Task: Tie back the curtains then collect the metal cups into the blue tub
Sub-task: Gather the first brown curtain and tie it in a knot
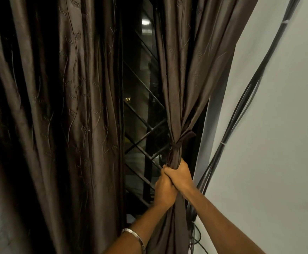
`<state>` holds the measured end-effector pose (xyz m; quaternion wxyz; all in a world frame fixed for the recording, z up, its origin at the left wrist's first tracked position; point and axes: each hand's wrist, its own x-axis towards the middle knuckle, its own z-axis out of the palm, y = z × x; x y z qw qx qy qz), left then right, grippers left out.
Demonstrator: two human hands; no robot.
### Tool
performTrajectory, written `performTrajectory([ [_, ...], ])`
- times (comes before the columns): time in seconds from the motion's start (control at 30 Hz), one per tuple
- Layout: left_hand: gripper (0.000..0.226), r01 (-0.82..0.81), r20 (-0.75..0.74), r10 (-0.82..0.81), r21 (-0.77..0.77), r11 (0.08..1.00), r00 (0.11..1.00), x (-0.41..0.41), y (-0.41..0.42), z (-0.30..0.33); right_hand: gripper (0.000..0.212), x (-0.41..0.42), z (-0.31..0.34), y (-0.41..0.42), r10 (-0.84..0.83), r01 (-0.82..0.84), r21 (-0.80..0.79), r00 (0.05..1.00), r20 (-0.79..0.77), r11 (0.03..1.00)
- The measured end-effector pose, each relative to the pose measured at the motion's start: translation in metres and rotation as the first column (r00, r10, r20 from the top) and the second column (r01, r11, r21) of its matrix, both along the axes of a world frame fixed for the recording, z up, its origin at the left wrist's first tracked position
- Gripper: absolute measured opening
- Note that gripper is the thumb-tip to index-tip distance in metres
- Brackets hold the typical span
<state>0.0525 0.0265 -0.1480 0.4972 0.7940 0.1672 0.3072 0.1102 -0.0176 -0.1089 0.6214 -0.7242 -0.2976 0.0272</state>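
While the left brown curtain (67,107) hangs loose, the right curtain (182,70) is gathered by a fabric tieback (178,142) — its bunch below is gripped by the right hand (178,173) and left hand (165,191), pressed together; a bangle (134,235) is worn on the left wrist.

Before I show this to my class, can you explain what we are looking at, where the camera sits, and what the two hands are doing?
There is no machine here, only a person. The one picture comes from a camera on their head, looking forward and down. The left hand and right hand both grip the gathered right curtain, just below a dark tie-back already wrapped round it. The left curtain hangs loose. Between them a window grille shows. Black cables run down the white wall. No cups or tub are visible.
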Motion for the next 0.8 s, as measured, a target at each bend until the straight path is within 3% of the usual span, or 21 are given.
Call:
performTrajectory([
  [0.07,0.023,0.001,-0.031,-0.001,-0.006,1.0,1.0,-0.001,-0.005,0.004,0.032,-0.001,-0.007,0.001,0.009,-0.009,0.015,1.0,-0.013,1.0],
  [0.23,0.045,0.001,-0.089,0.01,0.121,0.993,0.996,0.001,0.003,-0.004,0.038,-0.001,-0.012,0.003,0.036,-0.036,0.039,0.999,-0.012,0.999],
  [0.37,0.061,0.023,-0.138,0.008,0.224,0.974,0.99,-0.005,0.013,0.0,0.033,0.004,-0.006,0.002,0.006,0.011,-0.154,0.994,0.111,0.988],
  [0.5,0.053,0.03,-0.184,0.032,0.324,0.946,0.982,-0.02,0.016,0.006,0.055,0.004,-0.004,0.0,-0.09,0.255,-0.441,0.928,0.361,0.86],
  [0.63,0.044,0.017,-0.204,0.056,0.34,0.94,0.977,-0.026,0.025,-0.008,0.074,-0.001,-0.008,-0.001,-0.084,0.347,-0.565,0.895,0.438,0.749],
  [0.8,0.047,0.044,-0.206,0.042,0.397,0.917,0.978,-0.041,0.041,-0.016,0.077,-0.022,-0.01,-0.001,-0.12,0.463,-0.652,0.858,0.499,0.601],
])
